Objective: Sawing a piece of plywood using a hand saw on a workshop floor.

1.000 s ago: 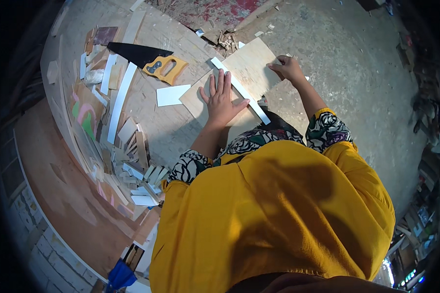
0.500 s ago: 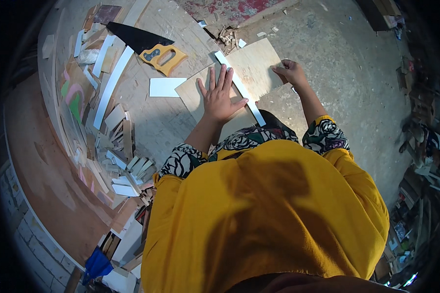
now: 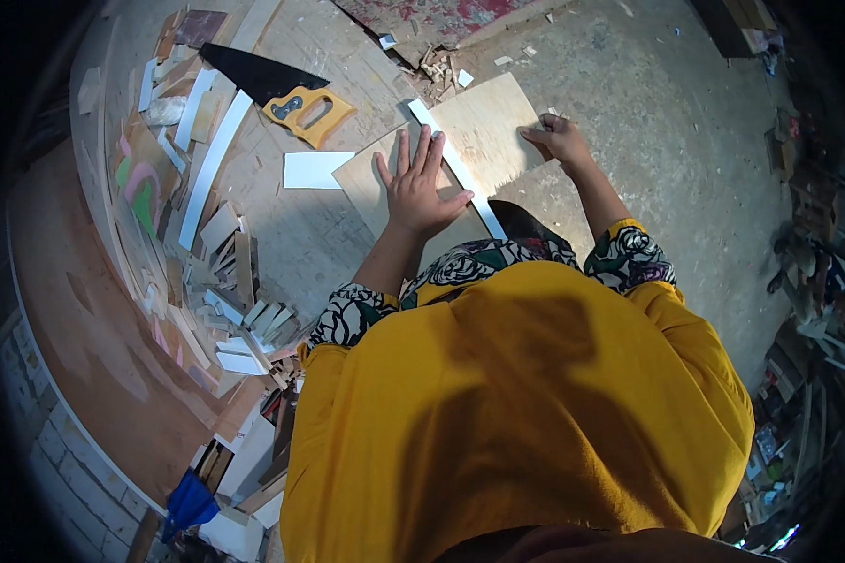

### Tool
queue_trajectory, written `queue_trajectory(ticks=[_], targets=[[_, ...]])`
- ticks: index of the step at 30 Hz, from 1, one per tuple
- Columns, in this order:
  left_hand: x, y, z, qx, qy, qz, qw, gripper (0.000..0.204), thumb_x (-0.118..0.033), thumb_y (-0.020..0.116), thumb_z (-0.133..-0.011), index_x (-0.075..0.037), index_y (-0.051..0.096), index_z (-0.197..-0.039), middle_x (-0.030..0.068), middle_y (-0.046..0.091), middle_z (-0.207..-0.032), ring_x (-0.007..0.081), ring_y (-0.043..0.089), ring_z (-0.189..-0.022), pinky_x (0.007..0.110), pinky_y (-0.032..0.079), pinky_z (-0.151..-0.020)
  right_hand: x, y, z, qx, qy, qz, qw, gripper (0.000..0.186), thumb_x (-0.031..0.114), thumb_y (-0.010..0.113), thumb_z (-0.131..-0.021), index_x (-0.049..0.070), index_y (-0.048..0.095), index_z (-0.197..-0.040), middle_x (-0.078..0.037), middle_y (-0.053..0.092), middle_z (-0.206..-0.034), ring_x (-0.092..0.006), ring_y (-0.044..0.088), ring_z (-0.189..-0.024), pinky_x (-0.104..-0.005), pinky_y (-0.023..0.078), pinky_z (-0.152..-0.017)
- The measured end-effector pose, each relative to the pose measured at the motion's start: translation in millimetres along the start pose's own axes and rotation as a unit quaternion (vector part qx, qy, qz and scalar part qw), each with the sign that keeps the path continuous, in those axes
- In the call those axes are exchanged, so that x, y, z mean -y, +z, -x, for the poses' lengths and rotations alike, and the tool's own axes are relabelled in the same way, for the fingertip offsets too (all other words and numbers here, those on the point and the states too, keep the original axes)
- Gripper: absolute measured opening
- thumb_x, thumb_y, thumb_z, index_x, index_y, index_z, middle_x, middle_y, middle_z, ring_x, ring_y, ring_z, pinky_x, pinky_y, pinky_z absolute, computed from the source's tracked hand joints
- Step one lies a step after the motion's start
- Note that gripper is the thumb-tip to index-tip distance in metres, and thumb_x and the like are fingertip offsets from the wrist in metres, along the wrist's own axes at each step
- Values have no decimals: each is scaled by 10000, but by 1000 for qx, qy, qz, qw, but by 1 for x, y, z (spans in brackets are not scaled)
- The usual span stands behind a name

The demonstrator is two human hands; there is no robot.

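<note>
While the left hand lies open and flat on a pale plywood sheet, fingers spread and thumb reaching onto a narrow white strip, the right hand pinches the sheet's right edge between thumb and curled fingers. The sheet sits directly before the person, the strip running slantwise across it, its left part over a wooden surface and its right part seen against the concrete floor. Just beside its left corner lies a white rectangular piece — and near that, a handsaw (black blade, yellow handle). Wood offcuts crowd farther left.
</note>
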State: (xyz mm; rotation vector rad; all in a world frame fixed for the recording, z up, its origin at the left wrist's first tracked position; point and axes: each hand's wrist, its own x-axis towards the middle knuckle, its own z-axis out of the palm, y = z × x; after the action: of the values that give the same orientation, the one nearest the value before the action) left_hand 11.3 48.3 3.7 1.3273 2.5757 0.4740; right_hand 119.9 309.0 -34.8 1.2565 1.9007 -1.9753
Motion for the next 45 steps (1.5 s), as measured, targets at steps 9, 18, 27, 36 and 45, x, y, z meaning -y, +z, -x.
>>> queue_trajectory(ticks=[9, 18, 27, 36, 45], targets=[[-1, 4, -25, 6, -24, -23, 999, 1037, -628, 673, -675, -155, 225, -1482, 60, 167, -1560, 348, 101, -1432, 675, -3, -1033, 15, 6, -6, -330, -328, 399, 791, 427, 295, 737, -756, 80, 605, -1101, -91, 647, -956, -257, 647, -749, -330, 515, -600], [1, 5, -27, 21, -11, -36, 999, 1059, -617, 674, -684, -142, 181, -1491, 83, 142, -1563, 347, 68, -1436, 685, 1, -1028, -4, 59, 116, 66, -130, 295, 944, 459, 464, 617, -825, 37, 582, -989, -195, 646, -796, -387, 638, -763, -455, 501, -691], [4, 6, -30, 14, 11, -54, 998, 1043, -645, 658, -684, -116, 234, -1477, 106, 182, -1551, 378, 77, -1429, 710, 4, -1013, -25, 66, 120, 37, -143, 228, 962, 335, 307, 609, -851, 56, 643, -1069, -216, 645, -798, -383, 631, -755, -449, 501, -699], [3, 6, -30, 36, 3, -68, 997, 1073, -657, 658, -674, -107, 213, -1481, 113, 160, -1556, 369, 54, -1433, 704, -10, -1018, -27, 67, 121, 35, -143, 205, 968, 354, 282, 623, -845, 38, 634, -1102, -217, 638, -783, -382, 625, -739, -433, 496, -693], [6, 8, -29, 21, 8, -67, 997, 1064, -672, 648, -675, -109, 232, -1477, 101, 167, -1556, 369, 68, -1432, 699, -2, -1020, -29, 67, 121, 42, -151, 194, 968, 376, 271, 617, -855, 45, 617, -1156, -217, 638, -801, -377, 624, -741, -414, 493, -691]])
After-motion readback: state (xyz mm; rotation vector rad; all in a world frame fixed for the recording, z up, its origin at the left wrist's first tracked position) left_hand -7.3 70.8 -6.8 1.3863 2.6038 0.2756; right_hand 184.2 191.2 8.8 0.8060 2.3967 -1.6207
